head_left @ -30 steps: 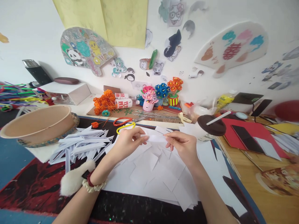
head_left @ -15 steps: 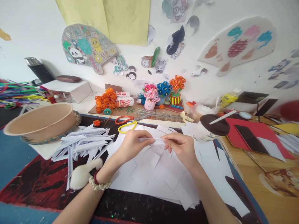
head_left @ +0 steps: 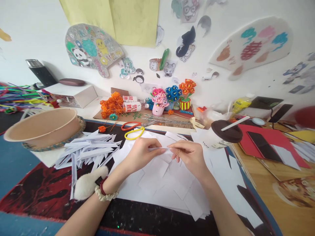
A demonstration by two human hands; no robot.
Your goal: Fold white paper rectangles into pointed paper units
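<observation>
Between my two hands is a small strip of white paper (head_left: 163, 147), pinched at both ends and mostly covered by the fingers. My left hand (head_left: 145, 151) grips it with thumb and forefinger, and my right hand (head_left: 188, 152) pinches its other end. Below them, loose white paper pieces (head_left: 157, 175) overlap on a larger white sheet. Left of my left hand lies a heap of narrow folded paper strips (head_left: 90, 149). Scissors (head_left: 135, 132) with one red and one yellow handle rest just beyond my hands.
A beige basin (head_left: 44, 126) stands at the left. To the right are a lidded cup (head_left: 222, 136) with a straw and a red folder (head_left: 268, 144). Pots of pipe-cleaner flowers (head_left: 159, 101) line the back. A white fluffy thing (head_left: 87, 186) lies beside my left wrist.
My left thumb has slid along the paper toward my right hand, so the fingertips are closer together and less of the strip shows. The things around stay put.
</observation>
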